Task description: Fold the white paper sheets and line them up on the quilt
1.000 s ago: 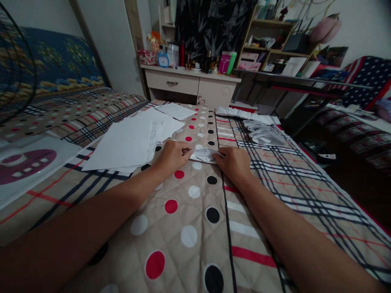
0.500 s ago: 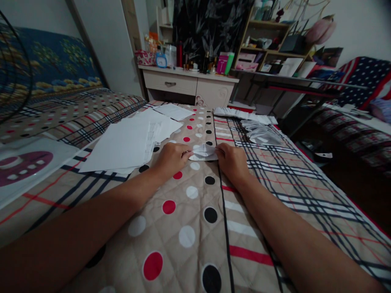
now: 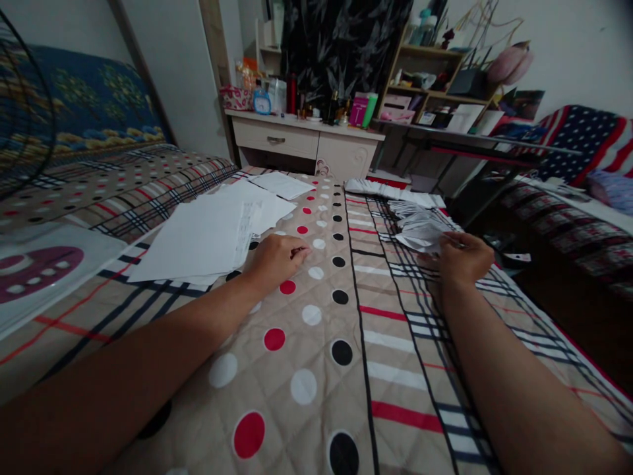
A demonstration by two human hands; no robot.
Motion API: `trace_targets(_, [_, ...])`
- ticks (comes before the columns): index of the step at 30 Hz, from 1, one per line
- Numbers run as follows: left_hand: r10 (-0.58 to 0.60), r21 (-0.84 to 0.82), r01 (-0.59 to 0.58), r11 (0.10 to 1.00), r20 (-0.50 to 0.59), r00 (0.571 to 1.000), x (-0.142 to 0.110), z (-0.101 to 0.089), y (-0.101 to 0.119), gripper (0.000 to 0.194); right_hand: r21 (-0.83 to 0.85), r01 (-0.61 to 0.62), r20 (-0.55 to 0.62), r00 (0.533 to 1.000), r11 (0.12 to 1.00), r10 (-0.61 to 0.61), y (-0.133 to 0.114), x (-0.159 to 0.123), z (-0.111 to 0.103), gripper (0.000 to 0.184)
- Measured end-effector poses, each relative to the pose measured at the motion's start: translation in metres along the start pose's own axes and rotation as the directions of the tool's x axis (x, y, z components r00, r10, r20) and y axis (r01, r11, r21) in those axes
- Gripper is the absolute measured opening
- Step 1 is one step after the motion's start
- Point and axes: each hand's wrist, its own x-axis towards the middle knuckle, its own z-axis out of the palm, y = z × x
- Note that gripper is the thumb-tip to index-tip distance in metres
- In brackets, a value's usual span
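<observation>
My left hand [image 3: 277, 260] rests on the dotted bedcover beside the loose paper sheets, its fingers curled together with nothing visible in them. On the right, my right hand [image 3: 465, 256] pinches the near end of a folded white paper [image 3: 419, 239]. That paper lies at the front of a fanned pile of folded papers [image 3: 410, 212]. My right fingertips are partly hidden behind the hand. Left of my left hand is a spread stack of white sheets [image 3: 192, 241], with some print along its right edge.
A smaller stack of white paper [image 3: 281, 185] and a long row of folded papers [image 3: 390, 190] lie farther back on the bedcover [image 3: 306, 349]. A plastic bag [image 3: 54, 270] is at the left. Beyond the bed stands a white dresser [image 3: 277, 135] with bottles.
My right hand has moved right, carrying the folded paper from between both hands to the fanned pile. My left hand has let go of it and stayed nearly in place.
</observation>
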Motion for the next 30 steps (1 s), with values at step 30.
trace_targets(30, [0.132,0.029,-0.132,0.991,-0.007,0.991,0.0,0.005,-0.009,0.012,-0.422,0.017,0.104,0.994,0.906,0.03,-0.01,0.017,0.031,0.024])
